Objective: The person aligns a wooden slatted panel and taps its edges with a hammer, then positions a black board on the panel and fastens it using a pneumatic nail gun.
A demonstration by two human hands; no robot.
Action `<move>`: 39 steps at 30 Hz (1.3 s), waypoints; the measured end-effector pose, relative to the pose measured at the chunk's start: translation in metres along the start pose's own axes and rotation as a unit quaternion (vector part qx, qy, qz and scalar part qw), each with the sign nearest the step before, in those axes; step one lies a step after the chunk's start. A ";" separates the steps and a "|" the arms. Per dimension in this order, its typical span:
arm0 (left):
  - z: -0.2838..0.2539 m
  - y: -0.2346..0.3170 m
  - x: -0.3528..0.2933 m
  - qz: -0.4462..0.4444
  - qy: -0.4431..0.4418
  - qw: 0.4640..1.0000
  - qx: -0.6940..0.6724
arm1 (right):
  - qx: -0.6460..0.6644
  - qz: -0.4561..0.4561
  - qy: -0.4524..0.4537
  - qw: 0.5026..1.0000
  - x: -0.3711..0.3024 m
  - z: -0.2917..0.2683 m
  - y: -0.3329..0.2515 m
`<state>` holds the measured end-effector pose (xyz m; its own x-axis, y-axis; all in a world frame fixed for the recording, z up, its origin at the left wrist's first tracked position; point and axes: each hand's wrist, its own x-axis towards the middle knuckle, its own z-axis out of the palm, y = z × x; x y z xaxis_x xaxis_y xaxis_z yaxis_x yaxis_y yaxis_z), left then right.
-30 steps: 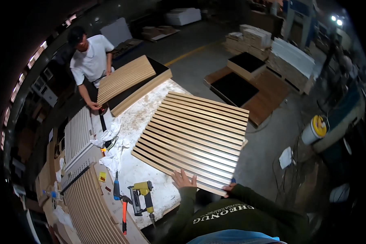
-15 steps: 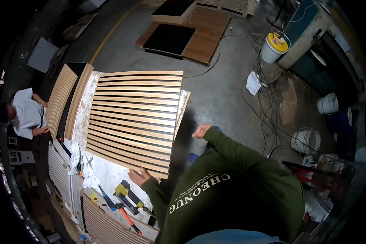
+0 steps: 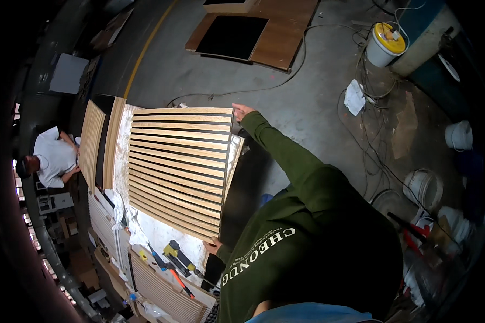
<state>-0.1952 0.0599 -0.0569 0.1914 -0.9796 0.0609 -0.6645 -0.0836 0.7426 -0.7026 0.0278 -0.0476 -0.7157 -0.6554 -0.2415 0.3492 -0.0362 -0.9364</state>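
A slatted wood panel (image 3: pixel 178 167), light strips with dark gaps between them, lies on a white-smeared worktable (image 3: pixel 151 223). My right hand (image 3: pixel 242 111) holds its far right corner, arm stretched out. At the near right corner, my left hand (image 3: pixel 213 246) grips the panel's edge, its fingers partly hidden. Beside that hand a yellow-and-black nail gun (image 3: pixel 178 255) rests on the table. Next to it lies a hammer (image 3: pixel 180 281) with an orange-and-black handle.
Across the table a person in white (image 3: pixel 56 156) holds another slatted panel (image 3: pixel 93 145). More slatted boards (image 3: pixel 159 285) lie at the near left. Dark panels (image 3: pixel 234 36) are on the floor beyond. Cables (image 3: pixel 366 129), a yellow-lidded bucket (image 3: pixel 385 46) and white buckets (image 3: pixel 423 188) stand to the right.
My right hand has reached out from beside my body to the panel's far right corner. My left hand has slid to the near right corner and taken hold. The view has shifted.
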 end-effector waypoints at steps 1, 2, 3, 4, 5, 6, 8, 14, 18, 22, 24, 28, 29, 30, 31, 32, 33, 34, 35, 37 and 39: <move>-0.002 -0.006 0.000 -0.012 0.017 1.000 0.008 | 0.005 0.004 -0.007 1.000 0.003 0.001 -0.001; -0.002 0.001 -0.004 -0.014 0.022 1.000 0.013 | -0.050 0.020 -0.017 0.998 0.006 0.000 -0.004; 0.000 0.025 -0.010 -0.125 0.011 0.990 -0.058 | -0.104 0.035 -0.023 0.994 0.009 -0.004 -0.003; 0.002 0.039 -0.015 -0.233 0.001 0.964 -0.129 | -0.102 0.039 -0.025 0.994 0.012 -0.008 -0.002; 0.001 0.041 -0.021 -0.232 0.008 0.964 -0.126 | -0.049 0.044 -0.045 0.997 0.013 -0.009 -0.001; 0.003 0.039 -0.028 -0.239 0.021 0.950 -0.199 | 0.003 0.050 -0.063 0.997 0.014 -0.008 0.001; 0.003 0.043 -0.033 -0.253 0.014 0.928 -0.272 | 0.031 0.056 -0.073 0.995 0.019 -0.009 0.003; 0.007 0.086 -0.044 -0.303 0.021 0.903 -0.304 | 0.194 0.086 -0.085 0.974 0.014 -0.012 0.010; -0.003 0.061 -0.034 -0.285 -0.023 0.902 -0.324 | 0.229 0.119 -0.084 0.962 -0.001 -0.005 -0.004; 0.005 0.089 -0.048 -0.274 0.005 0.901 -0.337 | 0.205 0.142 -0.044 0.967 0.000 -0.005 -0.008; 0.005 0.078 -0.040 -0.282 0.029 0.904 -0.321 | 0.193 0.099 -0.032 0.976 0.012 -0.002 0.006; 0.001 0.049 -0.032 -0.256 0.039 0.904 -0.341 | 0.188 0.120 -0.034 0.974 0.018 0.001 0.011; 0.002 0.044 -0.026 -0.260 -0.024 0.901 -0.347 | 0.184 0.103 -0.028 0.977 0.022 -0.002 0.017; -0.001 0.038 -0.021 -0.263 -0.081 0.895 -0.351 | 0.181 0.089 -0.026 0.979 0.021 -0.001 0.018; -0.001 0.031 -0.016 -0.263 -0.078 0.895 -0.352 | 0.181 0.090 -0.029 0.979 0.021 -0.002 0.018; -0.002 0.021 -0.011 -0.294 -0.050 0.893 -0.338 | 0.142 0.103 -0.035 0.984 0.021 0.000 0.014; -0.002 0.011 -0.009 -0.326 -0.022 0.888 -0.323 | 0.103 0.116 -0.039 0.987 0.020 0.001 0.009; 0.008 0.006 -0.003 -0.320 -0.027 0.888 -0.328 | 0.197 0.064 -0.069 0.976 0.028 -0.013 0.023; 0.006 -0.003 0.000 -0.323 -0.028 0.878 -0.352 | 0.202 0.065 -0.082 0.974 0.024 -0.009 0.022; -0.004 -0.026 0.004 -0.327 -0.035 0.853 -0.404 | 0.226 0.065 -0.112 0.966 0.013 0.004 0.017; 0.002 -0.020 0.002 -0.366 -0.042 0.844 -0.389 | 0.218 0.063 -0.145 0.963 0.009 -0.003 0.019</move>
<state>-0.1832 0.0594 -0.0726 0.2713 -0.7291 -0.6283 0.2911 -0.5600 0.7757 -0.7045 0.0235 -0.0687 -0.4738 -0.8565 -0.2049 0.6880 -0.2148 -0.6932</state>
